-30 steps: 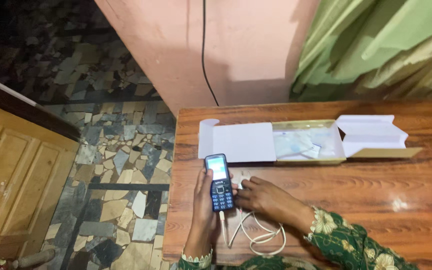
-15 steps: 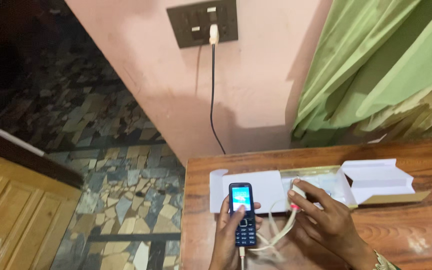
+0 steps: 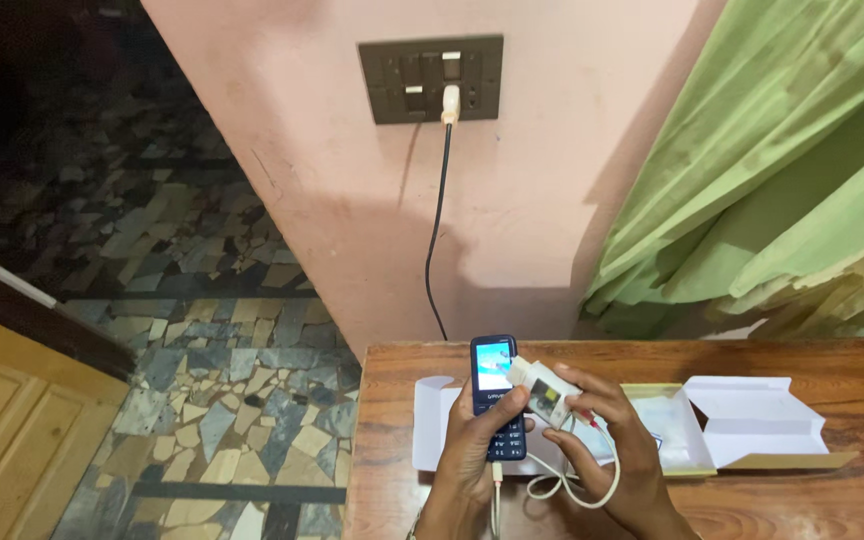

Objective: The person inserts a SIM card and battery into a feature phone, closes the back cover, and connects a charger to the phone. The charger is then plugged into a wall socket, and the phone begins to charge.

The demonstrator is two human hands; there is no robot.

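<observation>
Left hand [image 3: 472, 450] at lower centre grips a dark keypad phone [image 3: 497, 395] upright, fingers wrapped round it, screen lit. Right hand [image 3: 612, 450] just beside it pinches a white charger plug [image 3: 542, 392], its white cable [image 3: 572, 480] looping below. Open white box [image 3: 752, 420] lies on the wooden table [image 3: 802, 500] lower right. Wall socket panel [image 3: 430, 78] at top centre, black cord [image 3: 439, 220] hanging from it.
</observation>
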